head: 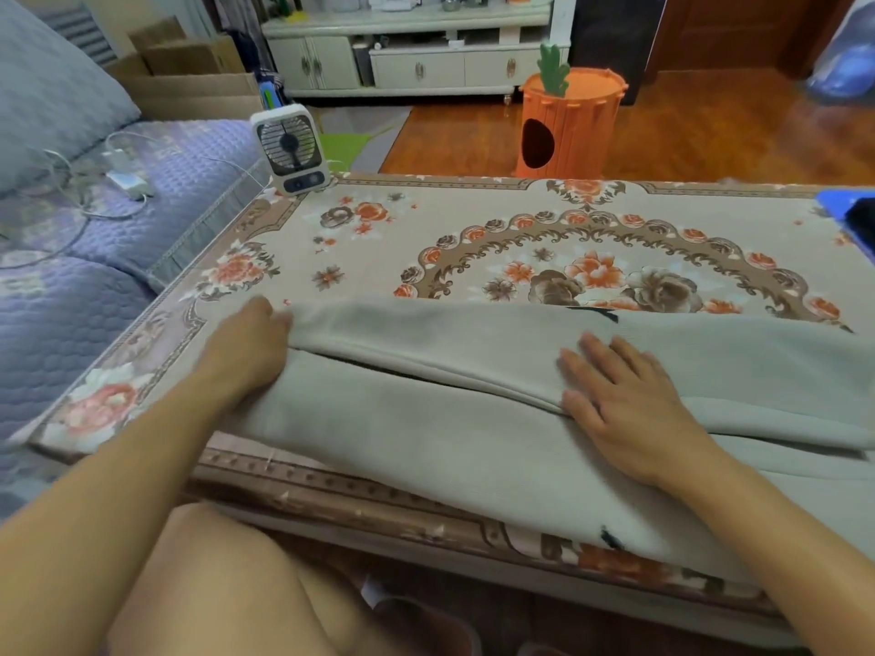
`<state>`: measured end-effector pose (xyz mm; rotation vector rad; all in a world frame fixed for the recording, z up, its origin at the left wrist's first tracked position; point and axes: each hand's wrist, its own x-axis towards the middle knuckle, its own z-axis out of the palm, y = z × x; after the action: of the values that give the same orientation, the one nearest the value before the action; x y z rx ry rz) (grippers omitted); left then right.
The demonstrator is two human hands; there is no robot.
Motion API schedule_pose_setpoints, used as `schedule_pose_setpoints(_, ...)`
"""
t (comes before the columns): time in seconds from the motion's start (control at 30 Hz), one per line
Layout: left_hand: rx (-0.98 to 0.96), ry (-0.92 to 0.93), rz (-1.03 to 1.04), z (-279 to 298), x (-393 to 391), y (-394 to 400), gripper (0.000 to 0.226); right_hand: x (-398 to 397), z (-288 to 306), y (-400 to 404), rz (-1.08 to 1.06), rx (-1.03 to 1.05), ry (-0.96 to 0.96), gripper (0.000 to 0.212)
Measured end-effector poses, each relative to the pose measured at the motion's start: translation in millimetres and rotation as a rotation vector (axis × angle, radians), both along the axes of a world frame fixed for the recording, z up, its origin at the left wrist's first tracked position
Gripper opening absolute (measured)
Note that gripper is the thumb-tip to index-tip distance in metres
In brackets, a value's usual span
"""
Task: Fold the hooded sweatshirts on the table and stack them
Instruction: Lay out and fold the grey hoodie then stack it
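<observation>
A table [473, 215] covered by a beige cloth with orange and brown flowers fills the middle of the frame. Across its near edge, in the lower centre and right, lies a pale grey-green sweatshirt [402, 433], one layer folded over another. The left hand [246, 345], at centre left, grips the folded layer's left corner, fingers curled into the cloth. The right hand [625, 400], at centre right, lies flat on the fold with fingers straight and spread.

A small white fan [291, 149] stands at the table's far left corner. A purple quilted sofa [94, 258] with white cables runs along the left. Beyond the table, on the wooden floor [710, 134], stands an orange carrot-shaped bin [568, 125]; a pale cabinet [407, 49] lines the top of the frame.
</observation>
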<state>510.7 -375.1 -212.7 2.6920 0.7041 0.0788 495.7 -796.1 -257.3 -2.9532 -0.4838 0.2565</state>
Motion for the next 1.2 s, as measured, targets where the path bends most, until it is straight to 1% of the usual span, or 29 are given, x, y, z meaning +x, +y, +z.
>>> schedule_pose_setpoints(0.07, 0.093, -0.026, 0.032, 20.7, 1.1, 17.8, 0.033, -8.8, 2.8, 18.6, 0.164, -0.035, 0.029, 0.064)
schedule_pose_setpoints(0.1, 0.139, -0.004, 0.041, 31.4, 0.4, 23.1, 0.033, -14.7, 0.2, 29.1, 0.221, -0.04, 0.043, 0.062)
schedule_pose_setpoints(0.17, 0.18, 0.067, 0.029, 50.0, 2.5, 25.2, 0.035, -23.6, -7.5, 46.0, 0.264, -0.048, 0.025, 0.064)
schedule_pose_setpoints(0.23, 0.13, 0.102, -0.025, 73.9, 7.3, 12.3, 0.037, -24.1, -13.6, 51.8, 0.252, -0.057, -0.003, 0.065)
schedule_pose_setpoints(0.27, 0.071, 0.095, -0.058, 87.2, 11.5, 2.8, 0.038, -24.0, -13.6, 51.7, 0.246, -0.055, -0.011, 0.065)
schedule_pose_setpoints(0.3, -0.042, 0.085, -0.079, 103.1, 13.0, -10.5, 0.037, -23.8, -13.9, 51.1, 0.244, -0.057, -0.015, 0.065)
schedule_pose_setpoints(0.33, -0.19, 0.087, -0.107, 119.5, 14.6, -26.5, 0.034, -24.3, -13.5, 50.3, 0.243, -0.059, -0.014, 0.064)
schedule_pose_setpoints(0.4, -0.484, 0.138, -0.228, 150.4, 12.7, -67.5, 0.024, -24.0, -9.7, 48.9, 0.28, -0.045, 0.033, 0.066)
schedule_pose_setpoints(0.43, -0.572, 0.162, -0.32, 163.4, 11.1, -90.9, 0.022, -21.2, -0.8, 45.2, 0.32, -0.022, 0.082, 0.068)
schedule_pose_setpoints(0.47, -0.608, 0.161, -0.409, 174.4, 10.0, -114.6, 0.026, -16.3, 12.6, 37.7, 0.349, 0.044, 0.149, 0.07)
schedule_pose_setpoints(0.5, -0.569, 0.141, -0.488, 184.6, 8.7, -141.8, 0.03, -11.2, 28.4, 21.9, 0.335, 0.144, 0.212, 0.07)
schedule_pose_setpoints(0.53, -0.489, 0.093, -0.533, 192.1, 7.0, -167.5, 0.033, -5.7, 42.2, 1.0, 0.293, 0.199, 0.242, 0.07)
schedule_pose_setpoints(0.57, -0.4, 0.036, -0.568, 194.1, 9.1, -191.4, 0.033, -2.1, 52.3, -25.5, 0.244, 0.172, 0.219, 0.072)
schedule_pose_setpoints(0.6, -0.36, -0.022, -0.594, 194.8, 9.8, -214.5, 0.032, -0.6, 55.2, -53.8, 0.203, 0.054, 0.169, 0.076)
schedule_pose_setpoints(0.63, -0.375, -0.054, -0.628, 191.5, 12.3, -236.4, 0.031, -1.8, 49.7, -79.4, 0.166, -0.1, 0.137, 0.08)
schedule_pose_setpoints(0.67, -0.423, -0.064, -0.666, 186.6, 13.0, -263.7, 0.028, -10.3, 41.8, -102.5, 0.115, -0.212, 0.153, 0.084)
schedule_pose_setpoints(0.7, -0.474, -0.062, -0.699, 177.8, 14.7, -289.4, 0.024, -18.6, 27.4, -119.5, 0.067, -0.255, 0.194, 0.088)
schedule_pose_setpoints(0.73, -0.504, -0.052, -0.725, 164.9, 15.1, -317.9, 0.019, -28.2, 16.1, -133.8, 0.042, -0.216, 0.229, 0.09)
schedule_pose_setpoints(0.77, -0.506, -0.02, -0.755, 148.8, 15.0, -345.8, 0.015, -34.5, 7.0, -143.7, 0.045, -0.096, 0.238, 0.086)
schedule_pose_setpoints(0.83, -0.449, 0.09, -0.822, 104.0, 12.7, -396.4, 0.008, -45.1, 8.9, -153.1, 0.044, 0.277, 0.217, 0.064)
schedule_pose_setpoints(0.9, -0.354, 0.192, -0.824, 52.5, 3.0, -432.0, 0.016, -55.4, 23.9, -156.2, -0.046, 0.588, 0.218, 0.055)
schedule_pose_setpoints(0.93, -0.313, 0.224, -0.806, 30.3, -4.4, -441.5, 0.024, -59.4, 28.8, -155.9, -0.079, 0.668, 0.231, 0.054)
schedule_pose_setpoints(0.97, -0.286, 0.235, -0.789, 9.2, -8.5, -446.1, 0.03, -61.5, 29.5, -153.5, -0.076, 0.696, 0.232, 0.054)
schedule_pose_setpoints(1.03, -0.284, 0.216, -0.748, -12.0, -19.5, -447.9, 0.031, -65.9, 25.8, -151.6, -0.049, 0.685, 0.213, 0.053)
schedule_pose_setpoints(1.07, -0.343, 0.209, -0.76, -11.9, -24.4, -445.0, 0.03, -63.9, 20.5, -155.7, -0.061, 0.665, 0.215, 0.05)
schedule_pose_setpoints(1.1, -0.486, 0.202, -0.777, -9.2, -29.0, -439.2, 0.03, -60.7, 17.4, -160.7, -0.099, 0.66, 0.243, 0.042)
schedule_pose_setpoints(1.13, -0.67, 0.189, -0.785, -1.6, -35.1, -428.4, 0.028, -56.9, 15.9, -166.6, -0.137, 0.639, 0.273, 0.039)
schedule_pose_setpoints(1.17, -0.772, 0.126, -0.783, 3.5, -39.3, -410.9, 0.023, -51.7, 15.4, -171.4, -0.188, 0.604, 0.252, 0.042)
schedule_pose_setpoints(1.2, -0.738, 0.012, -0.776, 9.8, -41.4, -386.0, 0.018, -45.6, 17.2, -175.4, -0.273, 0.57, 0.201, 0.047)
